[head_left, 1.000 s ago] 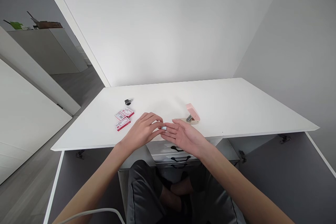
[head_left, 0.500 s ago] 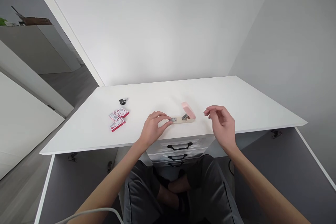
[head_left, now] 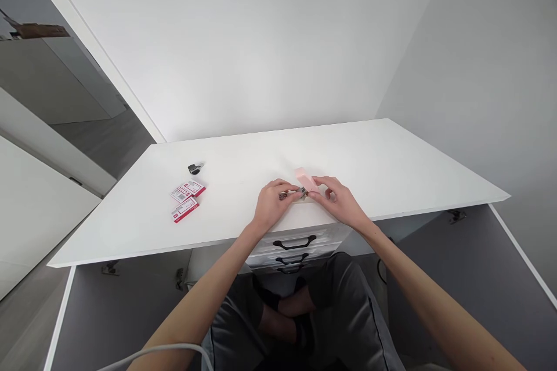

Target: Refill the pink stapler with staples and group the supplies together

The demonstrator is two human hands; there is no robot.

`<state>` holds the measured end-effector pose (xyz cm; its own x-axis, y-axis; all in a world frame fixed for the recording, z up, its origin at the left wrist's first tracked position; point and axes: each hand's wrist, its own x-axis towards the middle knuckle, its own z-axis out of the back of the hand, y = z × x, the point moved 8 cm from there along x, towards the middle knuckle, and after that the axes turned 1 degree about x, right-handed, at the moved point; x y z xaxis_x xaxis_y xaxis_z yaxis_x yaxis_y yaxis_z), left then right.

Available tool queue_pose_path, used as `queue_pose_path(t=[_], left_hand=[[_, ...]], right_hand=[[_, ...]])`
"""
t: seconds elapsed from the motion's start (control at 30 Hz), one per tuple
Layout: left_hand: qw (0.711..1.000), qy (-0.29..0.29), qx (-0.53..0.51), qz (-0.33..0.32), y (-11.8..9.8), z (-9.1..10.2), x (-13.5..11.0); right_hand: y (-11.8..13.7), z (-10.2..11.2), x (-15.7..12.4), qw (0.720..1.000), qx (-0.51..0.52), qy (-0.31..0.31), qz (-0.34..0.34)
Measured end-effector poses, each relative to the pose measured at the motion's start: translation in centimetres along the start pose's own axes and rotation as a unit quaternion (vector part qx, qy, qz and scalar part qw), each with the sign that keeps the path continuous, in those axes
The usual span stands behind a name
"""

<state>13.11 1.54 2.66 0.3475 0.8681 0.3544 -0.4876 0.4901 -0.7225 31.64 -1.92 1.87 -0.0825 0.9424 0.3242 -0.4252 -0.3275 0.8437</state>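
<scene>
A small pink stapler (head_left: 303,177) with its lid swung up lies near the front edge of the white table (head_left: 391,174). My left hand (head_left: 274,204) is closed in a pinch at the stapler's left end, holding something small and metallic against it. My right hand (head_left: 337,197) has its fingers curled round the stapler's right side. Most of the stapler's body is hidden by my fingers.
Two red and white staple boxes (head_left: 185,200) lie at the left of the table, with a black binder clip (head_left: 194,168) behind them. White drawers with black handles (head_left: 295,242) sit under the table between my knees. A white cable (head_left: 152,352) crosses bottom left.
My hands parted from each other. The left one carried a small piece to the stapler's left end. The right swung out to the right, then came back onto the stapler.
</scene>
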Motion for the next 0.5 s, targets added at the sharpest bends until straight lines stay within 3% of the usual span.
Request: queue_pose_path(t=[0.5], left_hand=[[0.999, 0.009, -0.023, 0.029, 0.5, -0.4, 0.4]], right_hand=[[-1.9, 0.3, 0.3, 0.995, 0.076, -0.002, -0.066]])
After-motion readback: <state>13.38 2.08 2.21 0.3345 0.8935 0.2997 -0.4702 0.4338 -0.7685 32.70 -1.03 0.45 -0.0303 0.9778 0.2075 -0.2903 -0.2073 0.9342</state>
